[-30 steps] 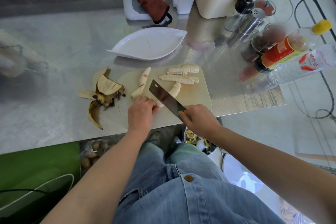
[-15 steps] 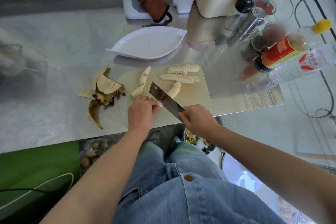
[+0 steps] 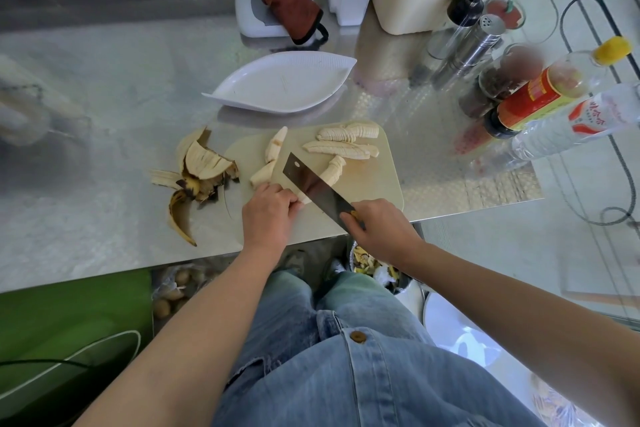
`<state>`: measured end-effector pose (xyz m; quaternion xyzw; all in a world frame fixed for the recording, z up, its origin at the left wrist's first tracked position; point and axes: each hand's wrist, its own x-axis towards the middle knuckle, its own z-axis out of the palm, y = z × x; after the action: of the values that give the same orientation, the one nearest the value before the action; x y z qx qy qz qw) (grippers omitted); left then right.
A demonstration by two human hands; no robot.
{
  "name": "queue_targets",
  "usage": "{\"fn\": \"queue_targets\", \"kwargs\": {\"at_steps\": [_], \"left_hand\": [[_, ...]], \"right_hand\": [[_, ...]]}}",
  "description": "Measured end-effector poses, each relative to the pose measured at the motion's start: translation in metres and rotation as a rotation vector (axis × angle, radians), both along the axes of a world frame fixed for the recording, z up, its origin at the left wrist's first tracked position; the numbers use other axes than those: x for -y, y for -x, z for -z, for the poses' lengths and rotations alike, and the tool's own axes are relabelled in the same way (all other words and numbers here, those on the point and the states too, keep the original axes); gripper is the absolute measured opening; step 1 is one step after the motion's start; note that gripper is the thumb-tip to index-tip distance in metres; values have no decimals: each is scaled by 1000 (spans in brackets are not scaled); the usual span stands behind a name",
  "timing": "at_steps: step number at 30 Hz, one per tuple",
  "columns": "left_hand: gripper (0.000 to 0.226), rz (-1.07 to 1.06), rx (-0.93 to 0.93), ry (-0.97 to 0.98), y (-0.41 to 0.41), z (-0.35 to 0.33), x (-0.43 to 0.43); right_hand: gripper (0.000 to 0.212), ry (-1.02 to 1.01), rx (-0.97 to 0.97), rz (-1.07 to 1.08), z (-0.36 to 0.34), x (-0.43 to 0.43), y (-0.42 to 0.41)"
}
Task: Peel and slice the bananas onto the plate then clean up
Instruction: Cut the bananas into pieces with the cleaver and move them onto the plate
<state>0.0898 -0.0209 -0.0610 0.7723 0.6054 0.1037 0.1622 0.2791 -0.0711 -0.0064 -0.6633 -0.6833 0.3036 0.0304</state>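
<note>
My left hand [image 3: 268,215] pinches the near end of the peeled pale banana [image 3: 333,170] on the beige plastic cutting board [image 3: 379,180]. The banana's long axis runs 7 to 1 o'clock. My right hand [image 3: 377,229] grips the dark steel cleaver [image 3: 311,184], tip toward 10 o'clock. Hands and blade have barely shifted since a second ago.

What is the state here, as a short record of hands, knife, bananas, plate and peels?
left hand: holds a banana piece on the board
right hand: grips the knife
knife: blade across that piece, beside the left hand
bananas: peeled, on the board; far ones look sliced
plate: behind the board, no banana on it
peels: on the counter, left of the board
</note>
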Motion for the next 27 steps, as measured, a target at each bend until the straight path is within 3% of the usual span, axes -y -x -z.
{"fn": "queue_targets", "kwargs": {"at_steps": [10,27], "left_hand": [[14,0,0,-8,0,0,0],[13,-8,-4,11,-1,-2,-1]], "right_hand": [[31,48,23,-6,7,0,0],[43,10,-19,3,0,-3,-1]]}}
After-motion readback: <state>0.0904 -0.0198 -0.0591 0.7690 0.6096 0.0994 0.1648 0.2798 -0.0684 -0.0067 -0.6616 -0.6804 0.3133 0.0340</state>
